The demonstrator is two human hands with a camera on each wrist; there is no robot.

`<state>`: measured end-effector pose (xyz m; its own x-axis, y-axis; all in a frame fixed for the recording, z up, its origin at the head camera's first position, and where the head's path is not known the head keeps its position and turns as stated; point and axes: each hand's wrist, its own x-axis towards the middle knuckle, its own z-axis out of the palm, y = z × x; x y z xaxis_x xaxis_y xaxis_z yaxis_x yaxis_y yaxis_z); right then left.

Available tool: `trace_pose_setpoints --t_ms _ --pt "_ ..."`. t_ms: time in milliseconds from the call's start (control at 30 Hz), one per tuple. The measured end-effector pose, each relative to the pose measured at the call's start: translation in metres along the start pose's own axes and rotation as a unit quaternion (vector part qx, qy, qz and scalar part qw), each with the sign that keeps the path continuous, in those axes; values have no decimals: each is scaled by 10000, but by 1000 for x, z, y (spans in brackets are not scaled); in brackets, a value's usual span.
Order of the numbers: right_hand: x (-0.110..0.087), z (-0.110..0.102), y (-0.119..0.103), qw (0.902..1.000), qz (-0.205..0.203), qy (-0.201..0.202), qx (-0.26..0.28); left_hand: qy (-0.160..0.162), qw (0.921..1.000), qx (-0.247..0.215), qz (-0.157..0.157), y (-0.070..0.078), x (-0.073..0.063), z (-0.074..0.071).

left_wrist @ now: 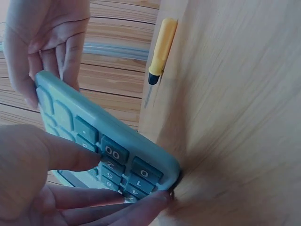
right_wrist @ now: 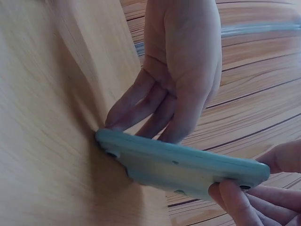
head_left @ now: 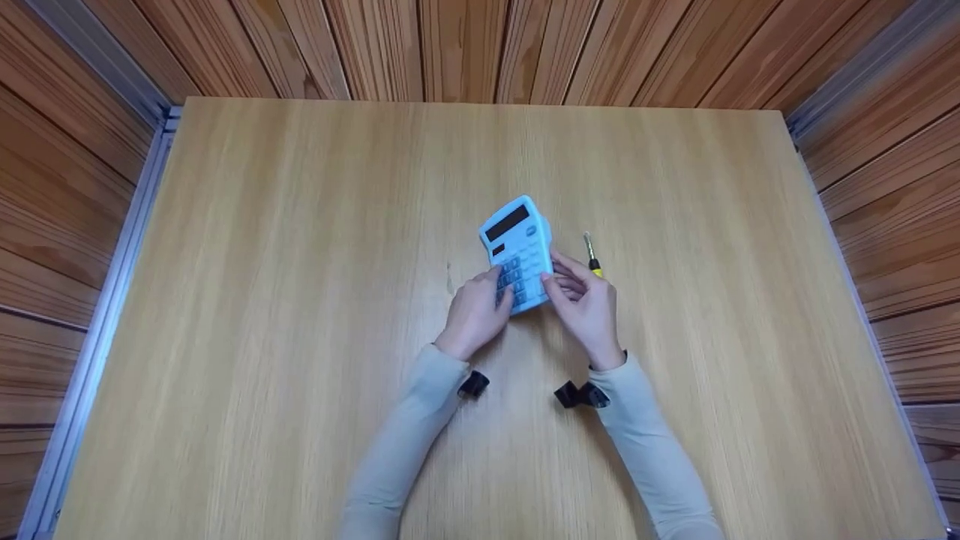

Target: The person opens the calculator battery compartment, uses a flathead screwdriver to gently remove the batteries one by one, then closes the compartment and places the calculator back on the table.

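Left hand (head_left: 474,311) on the calculator's (head_left: 529,251) left side, grip spread, digits touching its keys (left_wrist: 148,170). Calculator tilted over the table (head_left: 300,300). Right-hand (head_left: 589,304) grip pinches its right edge; yellow screwdriver (left_wrist: 163,44) just right of it.

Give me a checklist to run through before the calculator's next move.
1. Right hand grips the calculator: ok, thumb in front, fingers behind.
2. Left hand grips it too: ok.
3. Keys uncovered: not ok, the left thumb lies over some.
4. Screwdriver lying unheld on the table: ok.
5. Calculator clear of the table: cannot tell, one corner looks close.
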<state>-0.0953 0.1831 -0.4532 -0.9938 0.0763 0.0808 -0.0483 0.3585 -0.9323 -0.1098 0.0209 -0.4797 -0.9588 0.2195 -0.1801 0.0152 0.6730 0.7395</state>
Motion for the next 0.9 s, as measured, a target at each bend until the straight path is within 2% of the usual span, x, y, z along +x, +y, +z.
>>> trace_pose_setpoints --t_ms 400,600,767,900 --pt "-8 5 -4 9995 -110 -292 -99 52 9995 -276 157 -5 -1 1" --pt "-10 5 -6 9992 -140 -358 -68 76 9990 -404 184 -3 -1 0" --pt "-12 6 -7 9990 -330 -265 -148 294 9977 -342 515 0 -1 -1" --pt "-14 7 -7 9974 -622 -140 -337 419 9945 -641 721 5 -2 -6"
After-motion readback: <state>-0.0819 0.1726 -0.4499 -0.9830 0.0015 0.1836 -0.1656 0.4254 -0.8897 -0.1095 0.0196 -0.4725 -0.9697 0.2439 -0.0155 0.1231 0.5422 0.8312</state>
